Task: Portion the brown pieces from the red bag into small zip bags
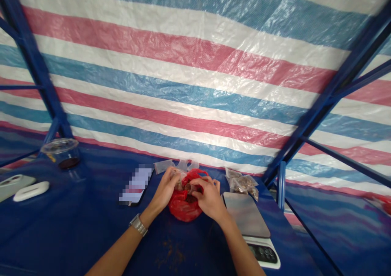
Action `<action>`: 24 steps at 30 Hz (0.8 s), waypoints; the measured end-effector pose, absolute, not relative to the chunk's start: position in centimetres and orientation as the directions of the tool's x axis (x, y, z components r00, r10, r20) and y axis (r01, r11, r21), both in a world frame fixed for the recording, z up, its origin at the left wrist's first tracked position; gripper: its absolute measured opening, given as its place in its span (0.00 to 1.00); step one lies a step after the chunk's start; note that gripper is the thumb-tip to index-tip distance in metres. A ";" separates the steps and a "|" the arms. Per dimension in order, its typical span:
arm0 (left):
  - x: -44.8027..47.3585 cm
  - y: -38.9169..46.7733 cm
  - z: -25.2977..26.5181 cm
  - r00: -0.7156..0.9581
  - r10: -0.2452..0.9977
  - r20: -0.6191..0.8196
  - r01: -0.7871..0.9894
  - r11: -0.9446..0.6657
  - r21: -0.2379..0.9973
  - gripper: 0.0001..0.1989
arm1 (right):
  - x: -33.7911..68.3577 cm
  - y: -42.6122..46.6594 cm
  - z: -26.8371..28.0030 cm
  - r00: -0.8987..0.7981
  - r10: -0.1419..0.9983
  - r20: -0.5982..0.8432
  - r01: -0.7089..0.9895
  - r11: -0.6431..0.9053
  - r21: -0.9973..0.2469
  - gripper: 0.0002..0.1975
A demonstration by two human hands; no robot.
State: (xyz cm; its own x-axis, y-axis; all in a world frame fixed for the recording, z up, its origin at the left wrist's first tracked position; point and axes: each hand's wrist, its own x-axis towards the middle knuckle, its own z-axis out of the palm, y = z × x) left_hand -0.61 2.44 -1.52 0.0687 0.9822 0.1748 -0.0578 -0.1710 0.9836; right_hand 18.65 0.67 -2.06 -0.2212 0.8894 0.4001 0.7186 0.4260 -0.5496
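A red plastic bag (185, 210) sits on the blue table with its mouth open, and dark brown crumbly pieces (191, 197) show inside. At the bag's left rim, my left hand (168, 184) is closed on a small clear plastic bag (181, 178), partly hidden by the fingers. My right hand (208, 194) reaches in from the right, with thumb and fingers pinched together over the brown pieces. What exactly sits between those fingertips is too small to make out.
Right of the hands lies a kitchen scale (247, 215), with filled clear bags (242, 183) behind it. Flat clear bags (164, 166) lie at the back. Leftward are a phone (137, 184), a white case (31, 191) and a clear tub (65, 153). Brown crumbs (169, 253) dot the table front.
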 end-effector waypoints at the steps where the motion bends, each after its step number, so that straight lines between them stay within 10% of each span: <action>1: -0.7 2.3 -1.3 0.085 0.975 0.205 0.001 -0.205 0.979 0.13 | 19.0 0.8 -2.0 -0.190 0.896 0.401 0.708 0.408 -0.576 0.18; 9: 0.0 0.6 -1.8 0.271 0.890 0.366 0.451 -0.453 0.769 0.14 | 20.5 0.8 -0.5 -0.032 0.819 0.573 0.518 0.503 -0.691 0.14; 24: 0.1 0.7 -2.5 0.390 0.817 0.425 0.436 -0.570 0.696 0.18 | 19.5 -0.5 0.5 -0.202 0.755 0.624 0.495 0.628 -0.600 0.18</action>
